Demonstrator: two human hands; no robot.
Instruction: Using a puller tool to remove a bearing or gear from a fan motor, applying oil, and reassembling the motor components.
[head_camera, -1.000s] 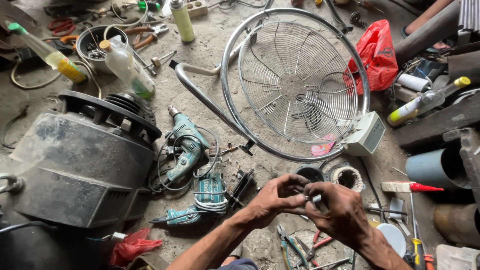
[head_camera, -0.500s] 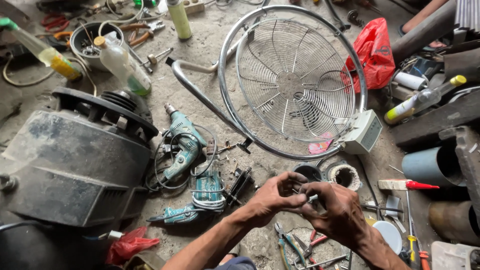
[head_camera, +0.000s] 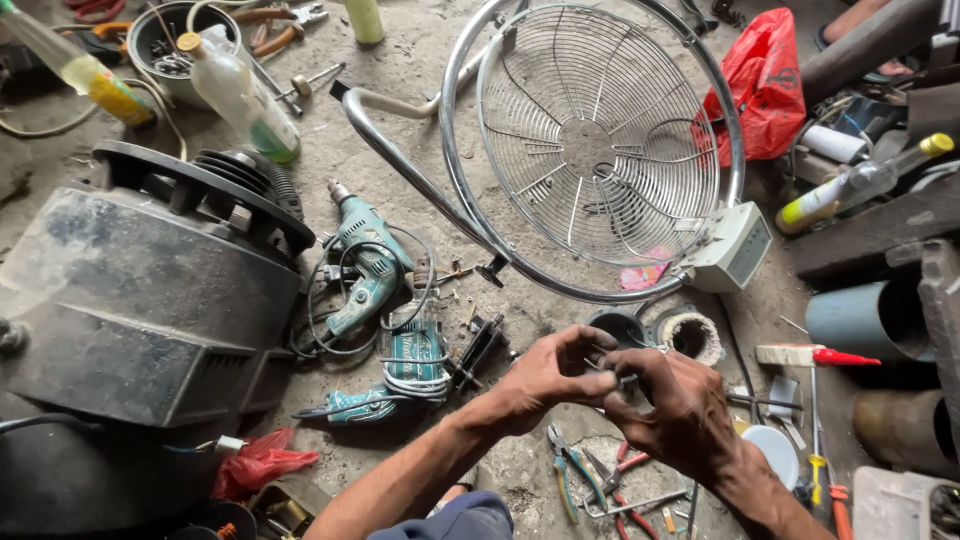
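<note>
My left hand and my right hand meet low in the head view, fingertips pinched together on a small thin metal part held between them. Its exact kind is too small to tell. Just above the hands lies a round chrome fan guard on a curved tube stand, with a white control box at its lower right edge. Below my hands, pliers with red handles and other hand tools lie on the concrete floor.
A large black motor housing fills the left. Two teal power drills with coiled cords lie left of my hands. Plastic bottles, a red bag, pipes and screwdrivers crowd the edges.
The view has shifted a little, so everything sits slightly lower and left. My hands stay together on the small part, fingers working it.
</note>
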